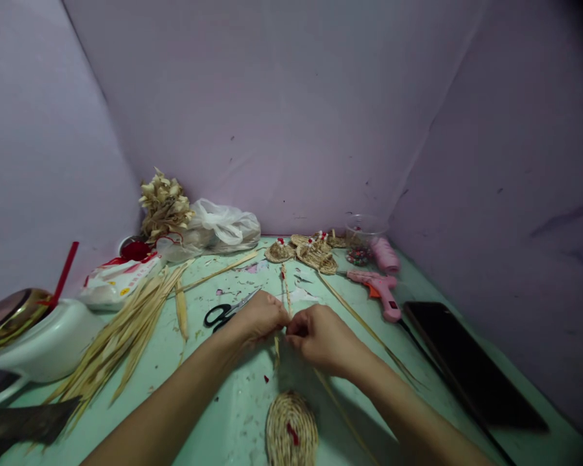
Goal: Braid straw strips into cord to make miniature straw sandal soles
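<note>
A thin twisted cord of dried leaf strips point(287, 294) runs away from me up the middle of the table, with a bit of red at its far end. Its near end is pinched between the closed fingers of my left hand point(267, 315). Right beside it, the fingers of my right hand point(319, 338) are also closed on the strips. Loose strip ends hang below both hands. Closer to me lies an oval coiled woven piece point(291, 430) with a red mark in its middle. Black-handled scissors point(218, 315) lie partly behind my left hand.
Left are a bundle of dried strips point(140, 314), a white pot point(63, 343) and a plastic packet point(121, 281). A plastic bag point(223, 226) and woven slippers point(315, 255) sit at the back. A pink glue gun point(381, 291), pink thread spool point(385, 254) and black phone point(471, 362) are right.
</note>
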Available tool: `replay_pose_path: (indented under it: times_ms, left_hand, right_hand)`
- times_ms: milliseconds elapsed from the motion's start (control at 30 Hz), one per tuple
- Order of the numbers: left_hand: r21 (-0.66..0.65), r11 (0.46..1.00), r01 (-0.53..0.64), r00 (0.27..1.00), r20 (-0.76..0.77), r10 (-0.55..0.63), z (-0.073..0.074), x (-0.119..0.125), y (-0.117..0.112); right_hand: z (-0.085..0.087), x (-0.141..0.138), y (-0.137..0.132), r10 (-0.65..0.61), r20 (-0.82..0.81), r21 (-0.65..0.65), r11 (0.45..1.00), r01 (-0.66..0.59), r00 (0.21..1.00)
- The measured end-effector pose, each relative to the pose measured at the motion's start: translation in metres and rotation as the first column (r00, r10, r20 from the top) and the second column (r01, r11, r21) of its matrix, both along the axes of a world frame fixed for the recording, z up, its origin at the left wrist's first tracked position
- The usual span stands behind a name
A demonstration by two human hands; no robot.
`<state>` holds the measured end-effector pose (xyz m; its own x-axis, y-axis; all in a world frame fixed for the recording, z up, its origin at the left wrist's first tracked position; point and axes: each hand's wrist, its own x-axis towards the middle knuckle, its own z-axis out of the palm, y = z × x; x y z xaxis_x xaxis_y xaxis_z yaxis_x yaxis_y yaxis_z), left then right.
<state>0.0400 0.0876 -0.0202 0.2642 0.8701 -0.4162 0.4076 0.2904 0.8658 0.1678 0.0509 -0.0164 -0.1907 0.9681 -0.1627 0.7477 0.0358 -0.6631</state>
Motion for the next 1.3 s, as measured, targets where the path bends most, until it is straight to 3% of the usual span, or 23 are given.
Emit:
replay_pose_path:
  times_ms: [100, 200, 267, 367, 533, 700, 900, 1000, 1133, 1200, 1300]
  left_hand:
    - [-0.013, 1.0, 0.009, 0.999, 0.051, -0.008, -0.002, -0.004, 0.0]
    - [-0.07, 0.997, 0.042, 0.989, 0.143, -0.031, -0.008, -0.006, 0.001]
    - [-0.08, 0.994, 0.068, 0.982, 0.183, -0.052, -0.012, -0.007, 0.002]
    - [-0.087, 0.992, 0.091, 0.983, 0.168, -0.076, -0.014, -0.007, 0.003]
    - [-0.071, 0.986, 0.149, 0.987, 0.067, -0.145, -0.01, -0.012, 0.007]
    - [0.003, 0.982, 0.188, 0.981, -0.037, -0.188, -0.011, -0.016, 0.011]
    - [-0.003, 0.97, 0.243, 0.963, -0.118, -0.242, -0.003, -0.026, 0.011]
    - [0.022, 0.989, 0.144, 0.982, -0.13, -0.14, 0.004, -0.034, 0.018]
    - [0.199, 0.975, -0.1, 0.99, -0.079, 0.118, 0.013, -0.032, 0.034]
    - [0.296, 0.951, -0.088, 0.982, -0.135, 0.133, 0.014, -0.018, 0.045]
    - [0.357, 0.933, 0.045, 0.947, -0.313, 0.074, 0.011, 0.019, 0.063]
  right_hand:
    - [0.003, 0.01, 0.009, -0.086, -0.224, -0.068, 0.995, 0.073, 0.971]
    - [0.005, 0.01, 0.015, -0.316, -0.47, -0.217, 0.947, 0.238, 0.824]
    - [0.003, 0.005, 0.015, -0.402, -0.558, -0.411, 0.894, 0.179, 0.726]
    - [-0.007, -0.003, 0.014, -0.42, -0.56, -0.532, 0.843, 0.079, 0.714]
    - [-0.023, -0.001, 0.017, -0.36, -0.542, -0.497, 0.866, 0.055, 0.759]
    - [-0.032, -0.001, 0.019, -0.36, -0.578, -0.404, 0.906, 0.127, 0.733]
    - [-0.038, 0.001, 0.019, -0.37, -0.612, -0.432, 0.897, 0.097, 0.699]
    - [-0.038, 0.001, 0.02, -0.367, -0.613, -0.432, 0.897, 0.092, 0.7]
    - [-0.039, -0.004, 0.02, -0.361, -0.6, -0.408, 0.906, 0.115, 0.714]
    - [-0.042, -0.007, 0.021, -0.343, -0.595, -0.364, 0.921, 0.136, 0.727]
    - [-0.049, -0.01, 0.023, -0.309, -0.6, -0.3, 0.942, 0.15, 0.738]
